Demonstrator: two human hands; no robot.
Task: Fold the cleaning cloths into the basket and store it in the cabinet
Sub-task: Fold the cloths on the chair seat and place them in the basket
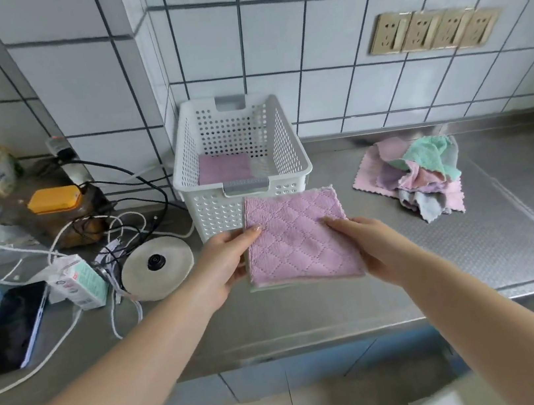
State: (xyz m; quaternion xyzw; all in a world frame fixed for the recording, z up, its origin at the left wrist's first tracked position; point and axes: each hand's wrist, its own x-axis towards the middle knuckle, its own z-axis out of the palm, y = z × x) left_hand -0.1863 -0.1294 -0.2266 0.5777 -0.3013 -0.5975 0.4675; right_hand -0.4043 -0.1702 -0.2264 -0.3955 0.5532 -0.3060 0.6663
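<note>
Both hands hold a folded pink cloth (297,237) flat, just in front of the basket (289,150).

The left hand (224,264) pinches its left edge, thumb on top; the right hand (374,248) grips its right edge. Another folded cloth (223,168) lies inside the basket, and a pile (422,172) lies to the right.

Walls (320,38): white square tiles with dark grout, meeting at a projecting corner behind the worktop. A brass-coloured bank of four sockets (434,30) is mounted on the right-hand wall. Worktop (472,241): stainless steel, embossed texture on the right portion, with a raised lip at its back edge. Below the front edge, blue-grey cabinet fronts (318,368) are visible. Lighting is even and diffuse; its source cannot be determined.
</note>
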